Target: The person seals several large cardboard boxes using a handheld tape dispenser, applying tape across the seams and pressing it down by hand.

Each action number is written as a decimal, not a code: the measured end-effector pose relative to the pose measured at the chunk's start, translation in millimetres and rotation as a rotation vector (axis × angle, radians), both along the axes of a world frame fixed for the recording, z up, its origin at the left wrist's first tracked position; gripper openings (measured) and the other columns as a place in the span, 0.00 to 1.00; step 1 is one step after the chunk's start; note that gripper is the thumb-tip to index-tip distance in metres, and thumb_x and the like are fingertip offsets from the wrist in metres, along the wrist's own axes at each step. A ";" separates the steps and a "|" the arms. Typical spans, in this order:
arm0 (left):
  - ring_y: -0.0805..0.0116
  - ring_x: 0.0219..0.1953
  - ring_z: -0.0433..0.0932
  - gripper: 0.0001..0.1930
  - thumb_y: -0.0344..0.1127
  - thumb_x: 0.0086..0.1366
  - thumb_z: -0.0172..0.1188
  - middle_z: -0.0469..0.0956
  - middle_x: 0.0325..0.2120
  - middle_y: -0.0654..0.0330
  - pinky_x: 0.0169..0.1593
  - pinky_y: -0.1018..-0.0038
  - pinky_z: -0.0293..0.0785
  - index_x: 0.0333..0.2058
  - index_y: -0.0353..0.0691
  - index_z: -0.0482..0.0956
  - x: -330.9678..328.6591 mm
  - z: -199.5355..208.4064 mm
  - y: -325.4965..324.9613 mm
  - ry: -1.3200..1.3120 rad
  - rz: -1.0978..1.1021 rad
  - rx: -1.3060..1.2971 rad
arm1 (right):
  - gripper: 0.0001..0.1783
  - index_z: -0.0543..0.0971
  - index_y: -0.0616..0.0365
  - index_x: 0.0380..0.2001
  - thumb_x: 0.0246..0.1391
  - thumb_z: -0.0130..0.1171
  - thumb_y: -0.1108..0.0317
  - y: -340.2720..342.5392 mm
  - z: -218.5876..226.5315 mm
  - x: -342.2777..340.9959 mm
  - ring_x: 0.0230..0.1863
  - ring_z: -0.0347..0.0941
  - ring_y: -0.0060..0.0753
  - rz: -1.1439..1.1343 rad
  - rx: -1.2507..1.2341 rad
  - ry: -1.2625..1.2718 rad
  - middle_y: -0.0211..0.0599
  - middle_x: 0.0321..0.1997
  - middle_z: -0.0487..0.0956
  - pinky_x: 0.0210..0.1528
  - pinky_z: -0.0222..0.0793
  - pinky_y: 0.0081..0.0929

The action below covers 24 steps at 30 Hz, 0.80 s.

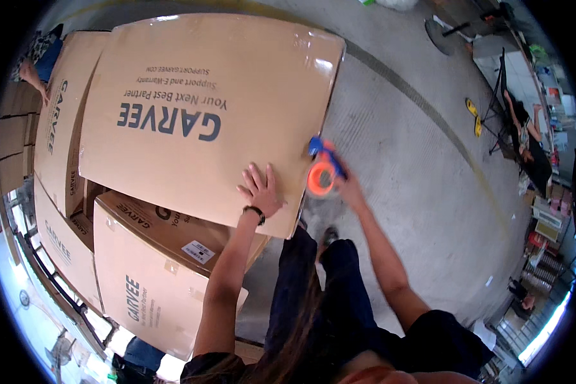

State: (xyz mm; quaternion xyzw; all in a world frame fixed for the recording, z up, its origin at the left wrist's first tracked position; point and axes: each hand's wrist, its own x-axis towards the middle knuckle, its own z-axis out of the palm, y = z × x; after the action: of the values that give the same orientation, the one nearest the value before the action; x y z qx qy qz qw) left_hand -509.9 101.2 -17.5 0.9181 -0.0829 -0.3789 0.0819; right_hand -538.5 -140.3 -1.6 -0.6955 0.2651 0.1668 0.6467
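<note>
A large brown cardboard box (pixel 237 70) with dark print lies across the upper left, its broad face up. My left hand (pixel 262 194) presses flat on it near the near right corner, fingers spread, a dark band at the wrist. Just beyond the box's right edge, my right hand (pixel 350 189) grips a blue and orange tape dispenser (pixel 331 159). Its blue head is at the edge of the box; whether it touches the cardboard I cannot tell. An orange ring (pixel 320 178) shows at its lower side.
More cardboard boxes (pixel 150 281) stand below and left of the large one. Another person's hand (pixel 37 80) rests by a box at the far left. On the grey floor (pixel 403 160) lie yellow slippers (pixel 473 117), near a person on a black folding chair (pixel 536 160).
</note>
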 end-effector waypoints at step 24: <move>0.41 0.62 0.18 0.49 0.76 0.48 0.38 0.21 0.61 0.41 0.54 0.35 0.21 0.63 0.58 0.34 -6.6 -24.1 9.1 -0.164 0.021 -0.159 | 0.38 0.63 0.38 0.57 0.38 0.60 0.59 215.4 -3.9 -313.6 0.47 0.68 0.55 0.009 -0.098 -0.042 0.57 0.44 0.69 0.52 0.64 0.37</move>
State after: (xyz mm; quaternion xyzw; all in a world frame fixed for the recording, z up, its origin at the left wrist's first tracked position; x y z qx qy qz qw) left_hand -516.4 110.3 -41.6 0.9375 -0.1095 -0.2937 0.1514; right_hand -852.0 75.1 -5.5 -0.7308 0.2562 0.1421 0.6165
